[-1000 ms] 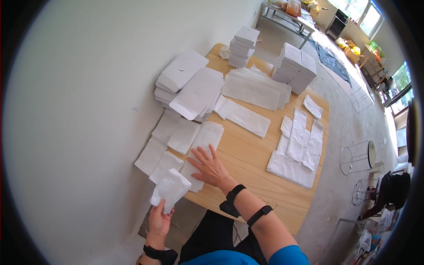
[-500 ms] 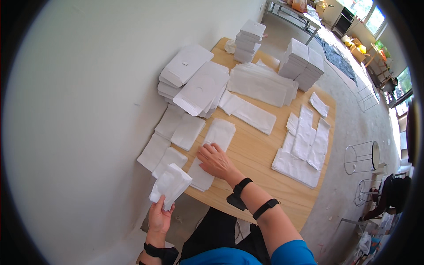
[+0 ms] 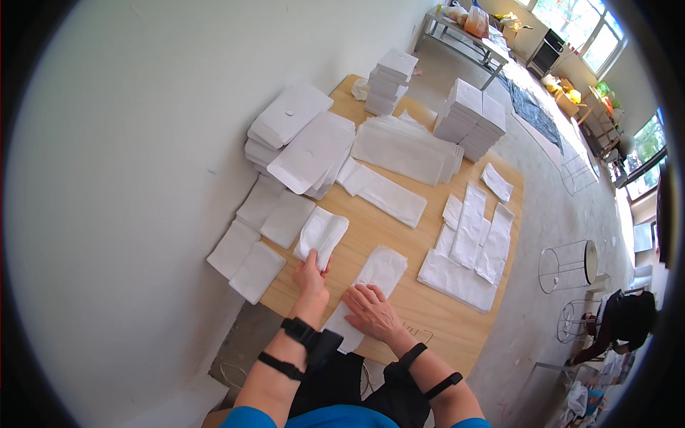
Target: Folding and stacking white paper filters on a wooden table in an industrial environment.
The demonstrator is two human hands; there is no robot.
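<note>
My left hand grips one end of a small bundle of folded white sheets, holding it over the wooden table. To its right, my right hand rests with fingers outstretched on a long stack of white sheets near the table's front edge. That hand covers the middle of the stack. Left of the bundle lie several short piles of folded white sheets, side by side. Whether the sheets are paper or thin plastic I cannot tell.
Beyond the short piles stand stacked white flat boxes or envelopes by the wall. White box stacks rise at the far end. Loose white sheets lie mid-table, and more folded ones on the right. A person is at far right.
My left hand has moved right and farther onto the table with the folded bundle. My right hand and the long stack beneath it have shifted right and nearer to me.
</note>
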